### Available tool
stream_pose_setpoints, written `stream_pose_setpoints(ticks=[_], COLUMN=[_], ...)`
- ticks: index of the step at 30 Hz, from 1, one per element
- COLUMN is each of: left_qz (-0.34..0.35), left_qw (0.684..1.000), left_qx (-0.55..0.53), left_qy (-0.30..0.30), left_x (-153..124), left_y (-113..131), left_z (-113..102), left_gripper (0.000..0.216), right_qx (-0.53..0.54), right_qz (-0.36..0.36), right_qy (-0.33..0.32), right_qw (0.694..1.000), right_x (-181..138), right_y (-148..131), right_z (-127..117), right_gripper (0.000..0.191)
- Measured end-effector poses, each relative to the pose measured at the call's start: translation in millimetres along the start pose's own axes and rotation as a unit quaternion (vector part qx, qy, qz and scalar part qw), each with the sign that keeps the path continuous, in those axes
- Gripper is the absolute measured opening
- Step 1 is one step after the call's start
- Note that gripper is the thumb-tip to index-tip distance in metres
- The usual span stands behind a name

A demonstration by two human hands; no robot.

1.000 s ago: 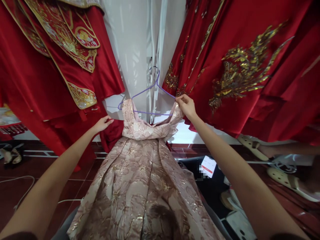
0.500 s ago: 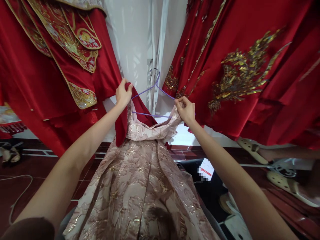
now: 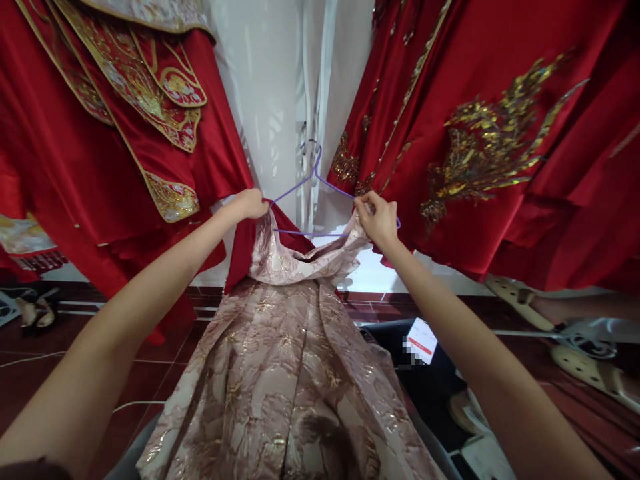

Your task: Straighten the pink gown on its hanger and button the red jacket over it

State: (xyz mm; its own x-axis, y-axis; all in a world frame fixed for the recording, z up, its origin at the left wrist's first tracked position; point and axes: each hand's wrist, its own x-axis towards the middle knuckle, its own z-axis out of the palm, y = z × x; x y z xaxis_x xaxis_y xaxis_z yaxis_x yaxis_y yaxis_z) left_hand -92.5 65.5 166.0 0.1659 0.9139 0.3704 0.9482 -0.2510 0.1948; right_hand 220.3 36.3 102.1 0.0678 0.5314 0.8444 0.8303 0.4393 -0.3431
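A pink and gold brocade dress (image 3: 300, 333) hangs down in front of me, its wide neckline around a thin purple hanger (image 3: 313, 235). My left hand (image 3: 253, 204) is closed at the dress's left shoulder, by the hanger's sloping arm; its fingertips are partly hidden. With thumb and fingers pinched, my right hand (image 3: 377, 217) grips the right shoulder strap next to the other hanger arm. The hanger's hook points up against the pale wall. Dark red fabric (image 3: 240, 250) shows beside and behind the bodice, below my left hand.
Red embroidered garments hang on the left (image 3: 145, 133) and right (image 3: 490, 153). A phone (image 3: 421, 341) with a lit screen lies low on the right on something black. A person's foot in a beige clog (image 3: 585, 367) is at the right. Shoes (image 3: 37, 313) stand at far left.
My left hand has come down from the raised red fabric onto the dress's left shoulder. That fabric has dropped behind the bodice. My right hand keeps its pinch on the right strap.
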Motion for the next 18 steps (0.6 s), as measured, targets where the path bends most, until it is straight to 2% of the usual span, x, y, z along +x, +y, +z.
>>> stream_pose_setpoints(ticks=[1, 3, 5, 7, 10, 13, 14, 16, 17, 18], left_qz=[0.014, 0.047, 0.091, 0.136, 0.175, 0.161, 0.149, 0.125, 0.114, 0.103], left_qw=[1.0, 0.996, 0.978, 0.959, 0.955, 0.964, 0.966, 0.965, 0.966, 0.971], left_qx=[-0.014, -0.072, -0.165, -0.222, -0.22, -0.207, -0.211, -0.214, -0.202, -0.182], left_qy=[-0.002, 0.037, 0.091, 0.107, 0.091, 0.036, -0.002, -0.089, -0.115, -0.117], left_x=[6.6, 15.9, 19.4, 19.9, 22.7, 30.3, 32.6, 35.0, 35.2, 34.8], left_y=[10.4, 36.1, 60.1, 73.8, 68.0, 40.2, 29.7, 10.6, 2.8, -3.8], left_z=[1.3, 7.1, 15.9, 24.5, 30.5, 29.2, 28.8, 29.9, 31.3, 33.2], left_gripper=[0.019, 0.022, 0.025, 0.027, 0.026, 0.024, 0.025, 0.025, 0.025, 0.024], right_qx=[0.007, 0.019, 0.027, 0.033, 0.029, -0.011, -0.023, -0.026, -0.019, -0.003], right_qz=[0.002, 0.001, 0.002, 0.015, 0.041, 0.052, 0.058, 0.095, 0.103, 0.102], right_qy=[0.0, 0.002, 0.007, 0.006, -0.003, -0.03, -0.076, -0.245, -0.312, -0.353], right_qw=[1.0, 1.0, 1.0, 0.999, 0.999, 0.998, 0.995, 0.965, 0.944, 0.93], right_x=[-0.8, -3.7, -8.0, -10.8, -1.2, 31.4, 44.7, 67.1, 73.9, 77.1], right_y=[-0.6, -1.5, -1.9, -1.4, 1.1, 4.3, 5.1, 5.6, 5.1, 4.0], right_z=[0.7, 2.4, 4.0, 5.1, 5.3, 7.1, 9.1, 15.9, 20.8, 26.5], right_gripper=[0.035, 0.036, 0.036, 0.037, 0.041, 0.048, 0.047, 0.046, 0.046, 0.046])
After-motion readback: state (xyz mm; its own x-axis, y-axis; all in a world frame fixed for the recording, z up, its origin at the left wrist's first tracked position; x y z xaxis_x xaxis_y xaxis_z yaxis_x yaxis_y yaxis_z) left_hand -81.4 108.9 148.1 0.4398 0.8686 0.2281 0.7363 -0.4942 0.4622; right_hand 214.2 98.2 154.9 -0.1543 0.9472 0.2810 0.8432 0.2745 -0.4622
